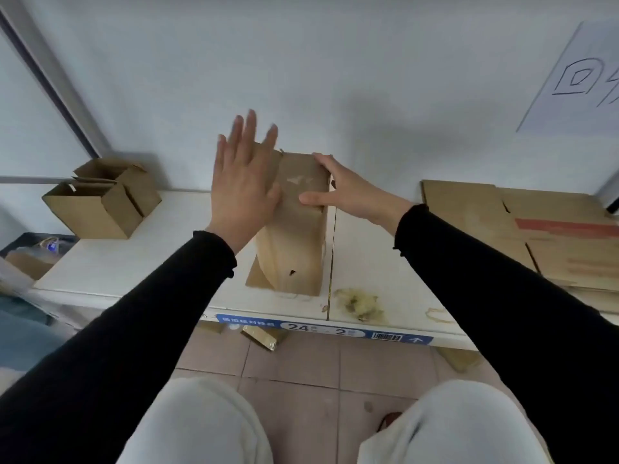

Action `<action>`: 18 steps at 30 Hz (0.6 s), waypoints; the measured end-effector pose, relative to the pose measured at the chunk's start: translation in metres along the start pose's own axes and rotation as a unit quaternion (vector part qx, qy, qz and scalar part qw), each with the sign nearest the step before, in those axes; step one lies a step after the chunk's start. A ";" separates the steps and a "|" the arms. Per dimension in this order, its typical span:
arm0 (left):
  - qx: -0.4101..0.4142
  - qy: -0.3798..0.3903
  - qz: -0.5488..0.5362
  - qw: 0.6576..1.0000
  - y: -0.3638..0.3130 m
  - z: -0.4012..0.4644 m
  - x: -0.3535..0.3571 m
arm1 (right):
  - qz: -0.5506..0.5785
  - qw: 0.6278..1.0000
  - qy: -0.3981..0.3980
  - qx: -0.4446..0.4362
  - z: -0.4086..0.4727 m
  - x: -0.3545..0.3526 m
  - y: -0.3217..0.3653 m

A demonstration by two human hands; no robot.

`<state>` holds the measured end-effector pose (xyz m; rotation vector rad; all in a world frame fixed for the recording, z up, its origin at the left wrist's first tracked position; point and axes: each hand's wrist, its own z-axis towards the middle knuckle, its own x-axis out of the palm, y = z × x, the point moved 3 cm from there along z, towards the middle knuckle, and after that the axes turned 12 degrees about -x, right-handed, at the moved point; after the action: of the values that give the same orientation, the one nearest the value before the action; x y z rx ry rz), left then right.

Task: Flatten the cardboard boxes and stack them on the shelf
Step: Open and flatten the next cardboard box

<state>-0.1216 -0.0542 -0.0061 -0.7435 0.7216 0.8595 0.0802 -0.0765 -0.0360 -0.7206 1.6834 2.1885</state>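
A brown cardboard box (294, 242) stands in the middle of the white shelf (134, 262), partly collapsed, one flap sticking out at its lower left. My left hand (243, 182) lies flat with straight fingers against the box's left upper side. My right hand (348, 192) holds the box's right top edge, thumb across the top face and fingers over the far right corner. A pile of flattened cardboard (522, 229) lies on the shelf at the right. Two open, unflattened boxes (100, 199) sit at the shelf's left end.
The wall rises right behind the shelf, with a paper sign (582, 82) at the upper right. A stain (360, 303) marks the shelf's front edge. Cardboard scraps (263, 336) lie on the tiled floor below. A dark bin with bags (37, 249) stands at the left.
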 end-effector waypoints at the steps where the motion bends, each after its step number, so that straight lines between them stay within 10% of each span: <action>1: 0.032 0.075 0.020 0.996 -0.002 0.004 0.006 | 0.001 1.000 0.000 -0.007 0.001 -0.002 0.002; 4: 0.011 0.230 0.016 0.973 -0.001 0.006 0.019 | -0.021 1.000 0.000 0.000 0.005 -0.011 0.001; 18: -0.096 0.278 -0.102 0.950 0.007 0.011 0.017 | -0.231 0.970 0.054 -0.050 0.040 -0.010 0.032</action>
<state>-0.1168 -0.0359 -0.0160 -1.2388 1.0444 0.5327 0.0642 -0.0465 0.0029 -1.1462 1.2895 1.9371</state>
